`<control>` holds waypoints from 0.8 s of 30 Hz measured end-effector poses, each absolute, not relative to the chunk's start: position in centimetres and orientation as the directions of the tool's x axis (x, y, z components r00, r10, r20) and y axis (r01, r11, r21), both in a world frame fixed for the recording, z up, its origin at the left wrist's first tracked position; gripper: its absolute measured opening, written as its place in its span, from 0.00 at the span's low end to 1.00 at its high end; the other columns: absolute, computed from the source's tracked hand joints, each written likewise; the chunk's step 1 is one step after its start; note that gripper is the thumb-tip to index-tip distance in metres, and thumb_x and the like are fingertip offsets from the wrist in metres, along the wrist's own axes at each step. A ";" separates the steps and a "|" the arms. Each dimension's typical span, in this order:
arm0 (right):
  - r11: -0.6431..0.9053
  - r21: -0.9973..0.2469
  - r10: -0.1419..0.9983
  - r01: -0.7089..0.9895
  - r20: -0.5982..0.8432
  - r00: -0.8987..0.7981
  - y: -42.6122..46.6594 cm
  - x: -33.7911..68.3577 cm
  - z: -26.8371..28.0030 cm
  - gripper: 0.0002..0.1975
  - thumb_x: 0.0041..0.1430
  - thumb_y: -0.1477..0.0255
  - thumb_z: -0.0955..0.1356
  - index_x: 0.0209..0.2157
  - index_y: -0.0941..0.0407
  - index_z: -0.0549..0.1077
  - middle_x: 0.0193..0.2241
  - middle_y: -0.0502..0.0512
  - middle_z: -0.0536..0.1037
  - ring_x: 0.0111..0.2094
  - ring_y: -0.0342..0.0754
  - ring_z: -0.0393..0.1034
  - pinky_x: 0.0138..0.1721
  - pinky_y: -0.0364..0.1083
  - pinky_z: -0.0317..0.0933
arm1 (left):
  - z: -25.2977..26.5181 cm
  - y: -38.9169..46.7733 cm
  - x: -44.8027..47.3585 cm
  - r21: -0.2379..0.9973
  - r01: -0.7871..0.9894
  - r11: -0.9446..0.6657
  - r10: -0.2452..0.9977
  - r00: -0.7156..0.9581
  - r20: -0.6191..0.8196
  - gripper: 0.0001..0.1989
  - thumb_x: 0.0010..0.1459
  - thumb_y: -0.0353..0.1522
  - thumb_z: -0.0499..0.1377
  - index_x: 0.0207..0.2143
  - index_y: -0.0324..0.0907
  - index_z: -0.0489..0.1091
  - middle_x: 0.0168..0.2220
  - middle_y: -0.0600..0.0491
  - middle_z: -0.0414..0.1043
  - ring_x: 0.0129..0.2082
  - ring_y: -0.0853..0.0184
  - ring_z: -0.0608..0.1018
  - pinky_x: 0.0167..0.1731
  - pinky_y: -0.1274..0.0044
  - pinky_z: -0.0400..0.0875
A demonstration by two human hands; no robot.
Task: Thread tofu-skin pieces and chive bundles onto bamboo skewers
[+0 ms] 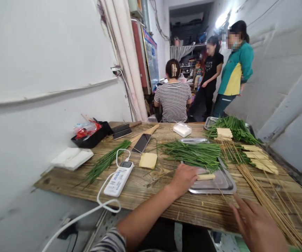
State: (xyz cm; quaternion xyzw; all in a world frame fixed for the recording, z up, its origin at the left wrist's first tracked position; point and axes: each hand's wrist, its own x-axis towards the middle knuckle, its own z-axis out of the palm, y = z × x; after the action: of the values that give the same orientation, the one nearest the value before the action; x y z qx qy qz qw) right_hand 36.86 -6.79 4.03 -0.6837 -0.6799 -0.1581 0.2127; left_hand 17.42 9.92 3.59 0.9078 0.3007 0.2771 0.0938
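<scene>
My left hand (184, 179) is closed on one end of a pale yellow tofu-skin roll (206, 177), over a metal tray (226, 185). Part of the roll is hidden under the fingers. A thin bamboo skewer (223, 196) slants from near the roll toward my right hand (258, 222), whose thumb and fingers pinch its lower end. Green chives (193, 154) lie across the far part of the tray. Left of the tray sits a stack of square tofu sheets (148, 160). Many loose skewers (261, 196) lie beside my right hand.
Filled skewers (261, 159) and a second chive-laden tray (211, 120) stand at the right. At left are a white power bank (119, 178) with a cable, a phone (141, 143), more chives (107, 161) and a black box (90, 136). Three people are beyond the table.
</scene>
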 end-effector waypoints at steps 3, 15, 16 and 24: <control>0.141 -0.182 0.808 0.973 0.590 -0.007 -5.2 32.6 6.0 0.16 0.62 0.66 0.58 0.45 0.51 0.73 0.38 0.61 0.77 0.39 0.58 0.71 0.43 0.56 0.65 | 3.0 8.6 11.1 0.330 0.558 -0.762 0.623 0.490 0.609 0.11 0.63 0.31 0.51 0.42 0.42 0.73 0.32 0.51 0.76 0.32 0.67 0.75 0.36 0.73 0.65; 0.486 -0.172 0.873 0.857 0.147 -0.465 12.9 16.2 6.0 0.13 0.64 0.74 0.60 0.33 0.58 0.75 0.35 0.57 0.75 0.40 0.47 0.65 0.39 0.43 0.57 | -0.2 6.3 -0.2 0.607 0.640 -0.470 0.819 0.060 0.571 0.13 0.62 0.33 0.52 0.38 0.42 0.76 0.32 0.50 0.78 0.31 0.67 0.78 0.34 0.75 0.73; 0.495 -0.156 0.868 0.855 0.128 -0.480 13.3 16.0 5.8 0.12 0.63 0.74 0.60 0.33 0.58 0.74 0.34 0.57 0.75 0.40 0.47 0.65 0.38 0.42 0.57 | -0.2 6.3 -0.3 0.638 0.623 -0.453 0.836 0.048 0.546 0.12 0.62 0.33 0.53 0.38 0.42 0.76 0.33 0.51 0.78 0.32 0.67 0.78 0.34 0.75 0.74; 0.514 -0.114 0.858 0.850 0.086 -0.507 14.3 15.7 4.8 0.11 0.61 0.77 0.61 0.32 0.60 0.74 0.33 0.57 0.75 0.37 0.45 0.67 0.35 0.41 0.56 | -0.4 6.4 -0.6 0.696 0.579 -0.426 0.861 0.022 0.508 0.12 0.61 0.34 0.54 0.37 0.42 0.77 0.31 0.51 0.78 0.30 0.66 0.79 0.31 0.76 0.75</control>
State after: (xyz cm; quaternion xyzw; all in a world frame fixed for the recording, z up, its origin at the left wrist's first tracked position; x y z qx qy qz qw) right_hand 15.68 14.26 4.79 -0.4921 -0.8676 0.0282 0.0657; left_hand -0.56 6.40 -0.39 0.6992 0.5148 0.4731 0.1490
